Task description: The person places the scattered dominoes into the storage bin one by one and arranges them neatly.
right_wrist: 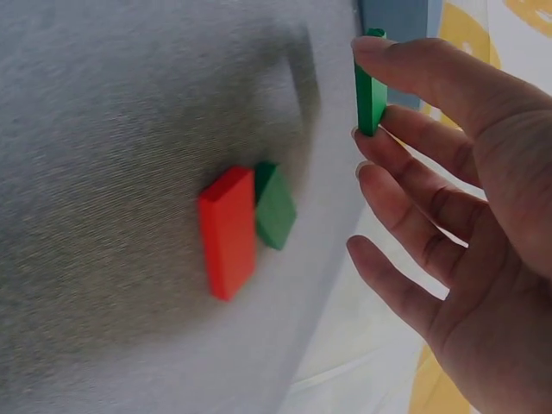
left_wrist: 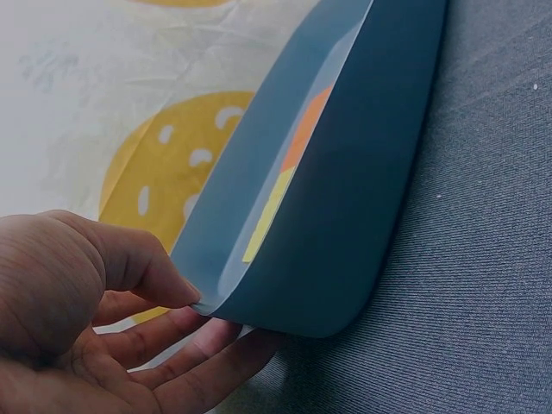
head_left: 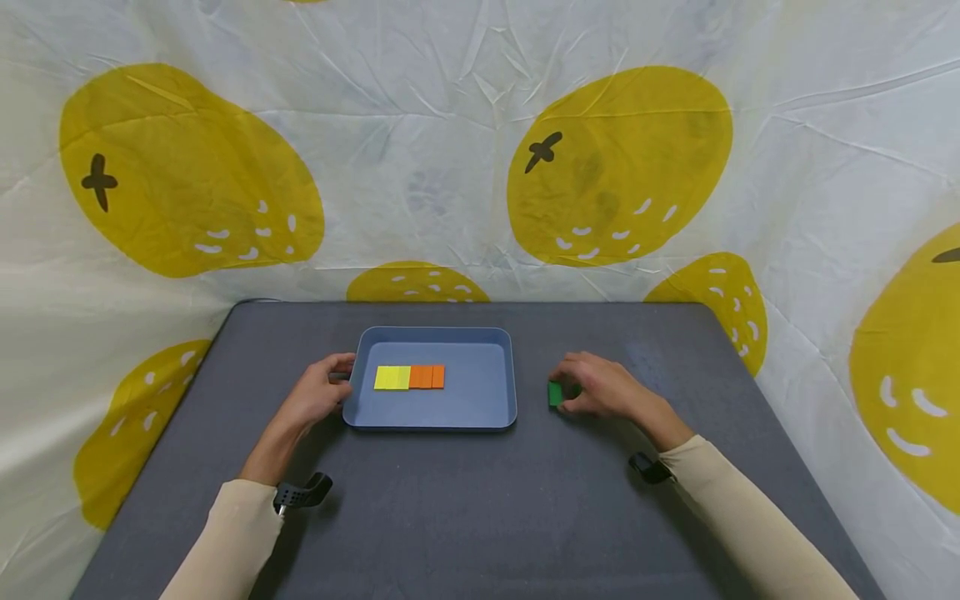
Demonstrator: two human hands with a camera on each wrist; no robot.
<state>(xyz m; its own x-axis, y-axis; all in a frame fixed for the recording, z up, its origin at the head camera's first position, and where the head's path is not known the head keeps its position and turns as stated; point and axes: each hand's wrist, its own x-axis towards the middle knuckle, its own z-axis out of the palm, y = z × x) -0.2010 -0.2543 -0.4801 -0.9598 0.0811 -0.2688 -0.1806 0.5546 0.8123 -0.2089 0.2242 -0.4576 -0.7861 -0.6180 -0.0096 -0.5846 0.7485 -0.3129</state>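
A blue tray point(head_left: 480, 408) lies on the dark grey table. On its floor, yellow blocks point(head_left: 392, 377) and orange blocks point(head_left: 427, 377) form one straight row, touching end to end. My left hand point(head_left: 318, 392) pinches the tray's left end; in the left wrist view its thumb is at the rim and the other fingers are against the outside. Just right of the tray, my right hand point(head_left: 606, 388) holds a small green block point(right_wrist: 371, 86) between thumb and fingertips. Beneath that hand, a red block point(right_wrist: 228, 233) and a second green block point(right_wrist: 274, 207) lie side by side on the table.
The grey table point(head_left: 465, 517) reaches back to a white cloth point(head_left: 420, 183) printed with yellow fruit. A dark wristband point(head_left: 300, 493) shows on the left wrist and another band point(head_left: 649, 468) on the right.
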